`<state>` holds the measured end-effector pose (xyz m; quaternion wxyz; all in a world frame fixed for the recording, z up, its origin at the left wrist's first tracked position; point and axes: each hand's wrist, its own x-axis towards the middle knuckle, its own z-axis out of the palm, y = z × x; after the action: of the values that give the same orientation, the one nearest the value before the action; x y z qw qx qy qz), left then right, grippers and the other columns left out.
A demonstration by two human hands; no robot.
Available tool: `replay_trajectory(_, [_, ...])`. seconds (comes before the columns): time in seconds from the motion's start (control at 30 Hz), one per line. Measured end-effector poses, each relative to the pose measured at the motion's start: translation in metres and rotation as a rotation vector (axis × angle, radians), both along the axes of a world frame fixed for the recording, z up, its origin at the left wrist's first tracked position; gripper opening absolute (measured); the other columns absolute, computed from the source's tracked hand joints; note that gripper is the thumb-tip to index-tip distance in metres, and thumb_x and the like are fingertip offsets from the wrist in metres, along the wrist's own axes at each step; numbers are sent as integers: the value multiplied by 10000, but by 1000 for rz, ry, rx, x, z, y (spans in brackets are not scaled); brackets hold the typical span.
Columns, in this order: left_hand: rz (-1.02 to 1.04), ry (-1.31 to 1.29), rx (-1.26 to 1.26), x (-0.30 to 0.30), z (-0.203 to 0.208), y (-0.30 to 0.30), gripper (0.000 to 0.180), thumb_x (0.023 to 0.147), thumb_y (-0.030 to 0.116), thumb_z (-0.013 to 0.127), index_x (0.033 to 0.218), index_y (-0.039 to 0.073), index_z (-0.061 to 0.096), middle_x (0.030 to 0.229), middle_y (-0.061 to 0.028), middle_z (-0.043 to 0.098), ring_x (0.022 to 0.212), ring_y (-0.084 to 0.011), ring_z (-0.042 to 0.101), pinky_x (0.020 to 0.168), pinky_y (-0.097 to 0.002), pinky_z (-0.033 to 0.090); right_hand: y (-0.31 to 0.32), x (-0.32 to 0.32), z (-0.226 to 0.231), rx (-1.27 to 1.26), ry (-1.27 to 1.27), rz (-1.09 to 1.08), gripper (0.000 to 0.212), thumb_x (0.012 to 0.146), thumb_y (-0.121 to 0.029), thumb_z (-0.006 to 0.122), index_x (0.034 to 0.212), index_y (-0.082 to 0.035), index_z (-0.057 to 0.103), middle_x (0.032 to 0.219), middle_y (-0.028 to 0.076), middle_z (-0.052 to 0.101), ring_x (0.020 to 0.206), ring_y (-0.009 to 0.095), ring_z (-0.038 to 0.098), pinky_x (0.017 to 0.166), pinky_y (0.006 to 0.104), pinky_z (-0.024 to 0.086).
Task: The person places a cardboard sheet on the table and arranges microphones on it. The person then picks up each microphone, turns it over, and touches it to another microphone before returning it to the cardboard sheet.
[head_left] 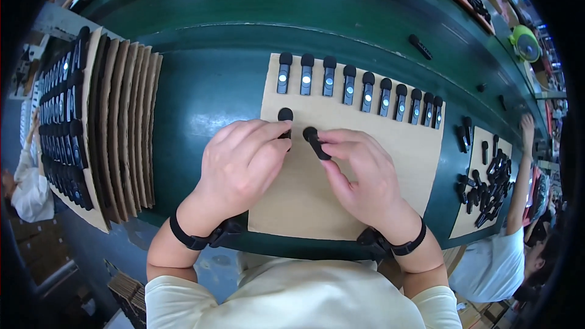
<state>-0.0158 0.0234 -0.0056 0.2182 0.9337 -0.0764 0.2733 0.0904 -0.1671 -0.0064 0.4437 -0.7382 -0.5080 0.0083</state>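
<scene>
A sheet of brown cardboard point(304, 207) lies before me on the green table. Along its far edge runs a row of small black clip-on microphones point(349, 85) with round foam tops, each with a pale round spot on its body. Below the row's left end, my left hand point(241, 161) pinches another microphone point(285, 114), whose lower part my fingers hide. Just right of it, my right hand point(365, 170) grips a tilted microphone point(314, 140) between thumb and fingers, its foam top toward the far left.
At the left stands a stack of cardboard sheets point(131, 134) bearing rows of microphones point(64, 122). On the right, loose microphones point(490, 186) are heaped on another cardboard sheet point(466, 224). A co-worker's arm point(521, 176) reaches in there. One microphone point(420, 47) lies farther back.
</scene>
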Motion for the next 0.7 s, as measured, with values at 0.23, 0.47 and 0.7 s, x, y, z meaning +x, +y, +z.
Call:
replay_trajectory(0.23, [13, 154, 19, -7, -18, 11, 227, 663, -4, 745, 840, 70, 622, 1022, -86, 634, 875, -279, 636, 734, -377, 521, 25, 0, -22, -155, -293, -4, 265, 715, 29, 727, 932, -38, 590, 1054, 126, 636, 908, 318, 626, 761, 393, 520])
replay_trajectory(0.47, [-5, 218, -177, -5, -26, 17, 206, 696, -5, 708, 869, 59, 616, 999, -88, 591, 908, -284, 616, 771, -385, 509, 28, -2, -26, -244, -250, 31, 277, 680, -7, 733, 931, -60, 628, 1071, 103, 602, 921, 289, 606, 791, 396, 494])
replay_trajectory(0.7, [14, 174, -245, 3, -38, 16, 229, 697, -21, 721, 881, 66, 616, 1047, -98, 569, 918, -290, 608, 771, -392, 509, 30, 3, -34, -218, -219, 18, 281, 685, -2, 736, 947, -58, 652, 1083, 102, 606, 902, 275, 606, 774, 389, 495])
